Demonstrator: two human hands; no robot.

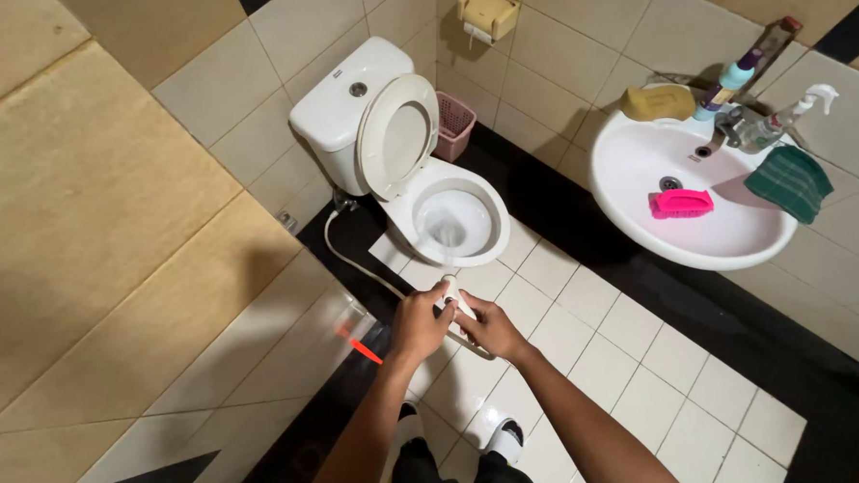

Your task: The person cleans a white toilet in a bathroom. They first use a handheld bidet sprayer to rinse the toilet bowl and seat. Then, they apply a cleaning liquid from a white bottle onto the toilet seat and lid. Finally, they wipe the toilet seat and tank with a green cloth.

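I have both hands together low in the middle: my left hand (418, 323) and right hand (491, 329) close around the sprayer head (454, 299), its hose (366, 268) running off left to the wall. The toilet (423, 174) stands just beyond, lid up against the tank. Behind it, in the corner, sits a small basket (454, 125) (paper holder (488, 10) on the wall above). The sink (692, 200) hangs to the right, a brush (680, 203) in its basin, a cloth (790, 181) over its right rim.
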